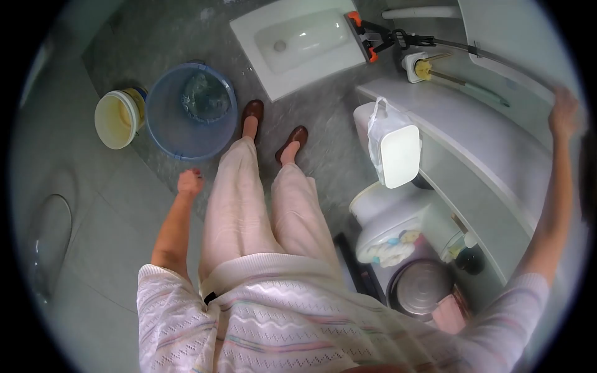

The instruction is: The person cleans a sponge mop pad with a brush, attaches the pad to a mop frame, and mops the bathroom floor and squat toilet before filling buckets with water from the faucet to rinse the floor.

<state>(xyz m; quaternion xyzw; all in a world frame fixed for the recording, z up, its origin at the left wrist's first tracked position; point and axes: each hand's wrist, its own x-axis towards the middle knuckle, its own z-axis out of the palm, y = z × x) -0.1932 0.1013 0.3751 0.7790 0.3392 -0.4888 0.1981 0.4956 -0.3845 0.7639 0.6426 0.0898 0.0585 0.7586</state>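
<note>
At the right edge my right hand point(564, 113) is closed around the upper end of a long metal handle point(511, 63). The handle runs left to a mop head point(362, 36) with orange ends and a black hinge, beside the white squat basin point(298, 37). My left hand point(190, 181) hangs over the floor just below the blue bucket point(163, 124); its fingers are curled in, and nothing shows in them. Inside the bucket lies a clear, bluish patch, perhaps water or plastic.
Left of the blue bucket stands a white bucket point(115, 121). A brush point(469, 84) rests in a holder by the ledge point(435, 105). A bin with a white lid point(400, 156), a toilet point(373, 211) and a round grey lid point(424, 287) are at the right.
</note>
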